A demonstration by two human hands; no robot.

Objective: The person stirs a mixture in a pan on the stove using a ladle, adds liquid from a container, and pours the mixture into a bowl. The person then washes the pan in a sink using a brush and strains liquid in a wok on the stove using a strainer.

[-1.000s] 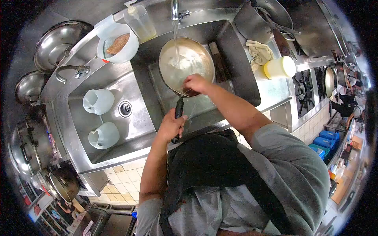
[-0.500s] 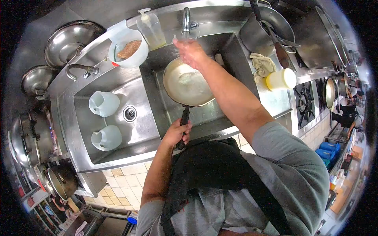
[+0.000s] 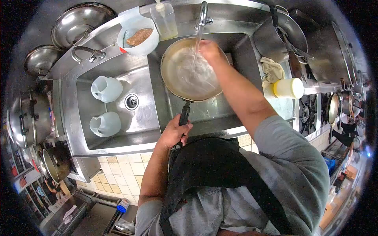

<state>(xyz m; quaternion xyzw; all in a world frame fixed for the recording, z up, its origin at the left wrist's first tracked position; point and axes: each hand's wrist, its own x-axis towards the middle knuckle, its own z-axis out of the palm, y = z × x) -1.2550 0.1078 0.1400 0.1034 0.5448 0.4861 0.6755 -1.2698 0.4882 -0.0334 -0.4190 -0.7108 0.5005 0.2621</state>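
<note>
Water runs from the faucet [image 3: 203,15] into a round pan [image 3: 185,78], which is over the right sink basin [image 3: 244,51]. My left hand [image 3: 176,133] is wrapped round the pan's black handle [image 3: 184,113] near the basin's front edge. At the pan's upper right rim is my right hand [image 3: 208,50], beside the stream; its fingers are blurred and partly hidden, so whether it holds anything does not show. The water inside the pan looks stirred and streaked.
Two white cut jugs [image 3: 106,89] stand in the left basin [image 3: 138,80]. Behind are a white container [image 3: 138,48] with a brown pad and a pump bottle [image 3: 164,23]. At right are a cloth [image 3: 272,70], a yellow-white container [image 3: 288,88], a large pot [image 3: 263,43] and a stove [image 3: 307,112].
My right hand has come down from near the faucet to the pan's upper right rim. The pan, still in my left hand, now sits under the stream, its water more disturbed.
</note>
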